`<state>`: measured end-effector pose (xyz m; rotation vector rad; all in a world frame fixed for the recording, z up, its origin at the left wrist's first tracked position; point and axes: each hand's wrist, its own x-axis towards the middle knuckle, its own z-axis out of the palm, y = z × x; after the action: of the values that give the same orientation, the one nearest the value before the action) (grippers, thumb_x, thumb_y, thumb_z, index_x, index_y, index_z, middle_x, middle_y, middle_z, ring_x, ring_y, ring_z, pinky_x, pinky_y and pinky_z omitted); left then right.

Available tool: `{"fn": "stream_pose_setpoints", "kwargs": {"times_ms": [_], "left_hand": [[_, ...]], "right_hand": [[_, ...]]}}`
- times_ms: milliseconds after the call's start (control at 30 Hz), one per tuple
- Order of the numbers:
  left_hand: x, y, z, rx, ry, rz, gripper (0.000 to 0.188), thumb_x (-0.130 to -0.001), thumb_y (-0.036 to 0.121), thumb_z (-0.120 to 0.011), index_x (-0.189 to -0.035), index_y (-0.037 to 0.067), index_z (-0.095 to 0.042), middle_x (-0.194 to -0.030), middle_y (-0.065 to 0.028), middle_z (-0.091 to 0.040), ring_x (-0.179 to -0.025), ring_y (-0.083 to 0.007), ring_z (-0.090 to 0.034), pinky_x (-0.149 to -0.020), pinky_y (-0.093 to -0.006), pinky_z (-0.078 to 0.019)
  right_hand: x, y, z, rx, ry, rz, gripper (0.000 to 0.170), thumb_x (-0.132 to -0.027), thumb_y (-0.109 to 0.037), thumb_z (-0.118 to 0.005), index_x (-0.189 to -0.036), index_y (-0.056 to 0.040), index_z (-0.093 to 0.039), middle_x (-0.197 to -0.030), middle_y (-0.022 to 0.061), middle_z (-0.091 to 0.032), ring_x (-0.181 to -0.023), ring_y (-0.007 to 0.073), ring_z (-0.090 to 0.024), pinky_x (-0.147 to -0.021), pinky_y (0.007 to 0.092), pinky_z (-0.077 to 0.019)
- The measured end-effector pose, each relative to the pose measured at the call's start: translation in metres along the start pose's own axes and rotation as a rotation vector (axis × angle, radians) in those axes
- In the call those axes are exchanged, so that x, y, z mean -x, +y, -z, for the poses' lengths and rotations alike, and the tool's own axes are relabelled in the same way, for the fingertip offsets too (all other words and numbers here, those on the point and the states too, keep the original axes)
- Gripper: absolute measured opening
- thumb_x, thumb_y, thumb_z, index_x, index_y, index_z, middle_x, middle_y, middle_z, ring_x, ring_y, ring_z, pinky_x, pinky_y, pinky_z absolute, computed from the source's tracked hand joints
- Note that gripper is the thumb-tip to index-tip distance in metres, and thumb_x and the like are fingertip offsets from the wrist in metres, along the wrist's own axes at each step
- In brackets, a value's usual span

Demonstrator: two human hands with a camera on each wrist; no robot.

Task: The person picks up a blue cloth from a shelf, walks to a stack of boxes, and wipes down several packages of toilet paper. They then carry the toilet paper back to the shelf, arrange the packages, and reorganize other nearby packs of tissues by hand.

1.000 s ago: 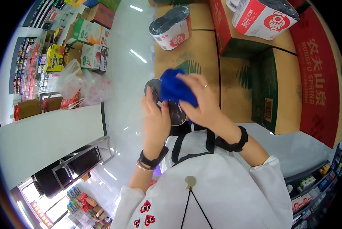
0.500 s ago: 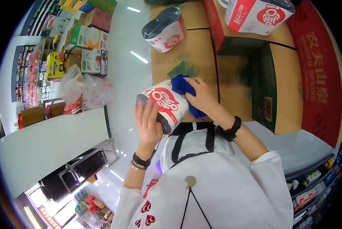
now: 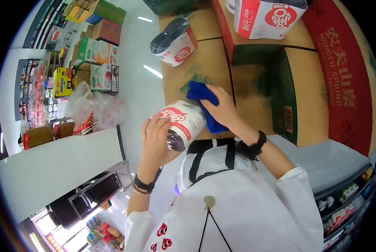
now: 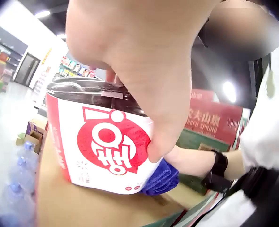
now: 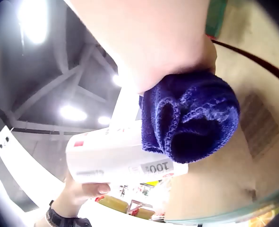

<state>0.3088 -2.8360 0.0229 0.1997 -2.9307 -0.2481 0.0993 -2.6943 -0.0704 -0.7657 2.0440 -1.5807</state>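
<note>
Beside the right hand (image 3: pixel 225 110) gripping a cloth (image 3: pixel 215 124), the left hand (image 3: pixel 156 140) clasps a probably light, slick pack (image 3: pixel 191 117), best spanned near one end.

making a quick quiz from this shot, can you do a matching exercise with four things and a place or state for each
1. blue cloth
2. left hand
3. large carton
4. plastic bags

A. red, at the right of the head view
B. see-through, at the left of the head view
C. bunched in the right hand
D. gripping a red-and-white pack

Pairs: 1-C, 2-D, 3-A, 4-B
</note>
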Motion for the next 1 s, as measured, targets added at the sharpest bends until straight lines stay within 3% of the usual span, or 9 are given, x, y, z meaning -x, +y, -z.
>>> {"fn": "stream_pose_setpoints", "kwargs": {"times_ms": [133, 267, 400, 567, 667, 733, 800, 933, 1000], "left_hand": [[-0.013, 0.013, 0.001, 0.143, 0.098, 0.157, 0.088, -0.054, 0.037, -0.097, -0.124, 0.003, -0.056, -0.122, -0.0105, -0.064, -0.120, -0.0307, -0.059, -0.111, -0.0541, -0.0338], [-0.014, 0.016, -0.024, 0.110, 0.192, 0.122, 0.092, -0.051, 0.042, -0.097, -0.122, 0.002, -0.057, -0.122, -0.0138, -0.063, -0.113, -0.0336, -0.059, -0.100, -0.0497, -0.0397], [-0.018, 0.027, -0.033, 0.076, 0.384, 0.105, 0.088, -0.051, 0.045, -0.098, -0.117, 0.002, -0.057, -0.115, -0.0145, -0.063, -0.103, -0.0340, -0.060, -0.096, -0.0499, -0.0411], [-0.002, 0.021, -0.038, 0.086, 0.386, 0.025, 0.098, -0.053, 0.056, -0.096, -0.124, 0.002, -0.054, -0.114, -0.0154, -0.060, -0.099, -0.0369, -0.057, -0.093, -0.0537, -0.0437], [-0.005, 0.025, -0.034, 0.071, 0.367, 0.052, 0.100, -0.052, 0.052, -0.099, -0.125, 0.002, -0.052, -0.115, -0.0153, -0.059, -0.102, -0.0362, -0.056, -0.093, -0.0513, -0.0437], [0.000, 0.023, -0.040, 0.160, 0.396, 0.242, 0.102, -0.051, 0.044, -0.101, -0.128, 0.002, -0.049, -0.118, -0.0151, -0.057, -0.108, -0.0356, -0.054, -0.094, -0.0478, -0.0441], [0.004, 0.022, -0.045, 0.167, 0.395, 0.321, 0.106, -0.050, 0.038, -0.103, -0.131, 0.003, -0.046, -0.123, -0.0152, -0.055, -0.113, -0.0337, -0.053, -0.097, -0.0453, -0.0443], [0.006, 0.022, -0.046, 0.380, 0.415, 0.471, 0.096, -0.052, 0.028, -0.103, -0.128, 0.004, -0.051, -0.125, -0.0135, -0.054, -0.113, -0.0340, -0.052, -0.098, -0.0445, -0.0430], [0.004, 0.026, -0.045, 0.344, 0.434, 0.454, 0.100, -0.053, 0.027, -0.103, -0.132, 0.003, -0.047, -0.126, -0.0143, -0.052, -0.115, -0.0327, -0.052, -0.098, -0.0438, -0.0442]], "right_hand": [[0.012, -0.065, 0.033, -0.063, -0.200, 0.237, 0.056, -0.081, -0.019, -0.077, -0.134, -0.0069, -0.064, -0.117, 0.0191, -0.065, -0.112, 0.0353, -0.066, -0.093, 0.0412, -0.0542], [0.043, -0.093, 0.022, 0.043, -0.298, 0.298, 0.063, -0.078, -0.022, -0.078, -0.138, -0.0109, -0.061, -0.122, 0.0186, -0.061, -0.111, 0.0362, -0.065, -0.093, 0.0412, -0.0543], [0.035, -0.071, 0.018, -0.117, -0.213, 0.224, 0.058, -0.076, -0.010, -0.074, -0.132, 0.0004, -0.061, -0.117, 0.0197, -0.064, -0.106, 0.0373, -0.066, -0.093, 0.0399, -0.0535], [0.014, 0.013, 0.016, 0.256, -0.137, 0.027, 0.055, -0.082, -0.023, -0.071, -0.133, -0.0032, -0.062, -0.120, 0.0204, -0.064, -0.106, 0.0397, -0.066, -0.091, 0.0444, -0.0540], [0.008, 0.014, 0.022, 0.323, -0.193, -0.003, 0.053, -0.084, -0.023, -0.071, -0.132, -0.0039, -0.061, -0.119, 0.0206, -0.062, -0.107, 0.0405, -0.064, -0.092, 0.0465, -0.0533], [0.016, -0.020, 0.021, 0.214, -0.014, 0.122, 0.053, -0.083, -0.018, -0.072, -0.133, -0.0043, -0.059, -0.122, 0.0214, -0.060, -0.110, 0.0416, -0.063, -0.093, 0.0457, -0.0524], [0.024, -0.053, 0.023, 0.089, 0.015, 0.240, 0.055, -0.081, -0.014, -0.074, -0.133, -0.0046, -0.058, -0.124, 0.0214, -0.058, -0.109, 0.0421, -0.062, -0.094, 0.0452, -0.0515], [0.044, -0.080, 0.014, -0.062, -0.271, 0.405, 0.067, -0.074, -0.012, -0.080, -0.137, -0.0108, -0.058, -0.124, 0.0211, -0.056, -0.111, 0.0420, -0.061, -0.096, 0.0436, -0.0525], [0.046, -0.064, 0.008, -0.107, -0.282, 0.397, 0.067, -0.074, -0.012, -0.080, -0.137, -0.0120, -0.058, -0.126, 0.0210, -0.055, -0.112, 0.0427, -0.061, -0.096, 0.0439, -0.0524]]}}
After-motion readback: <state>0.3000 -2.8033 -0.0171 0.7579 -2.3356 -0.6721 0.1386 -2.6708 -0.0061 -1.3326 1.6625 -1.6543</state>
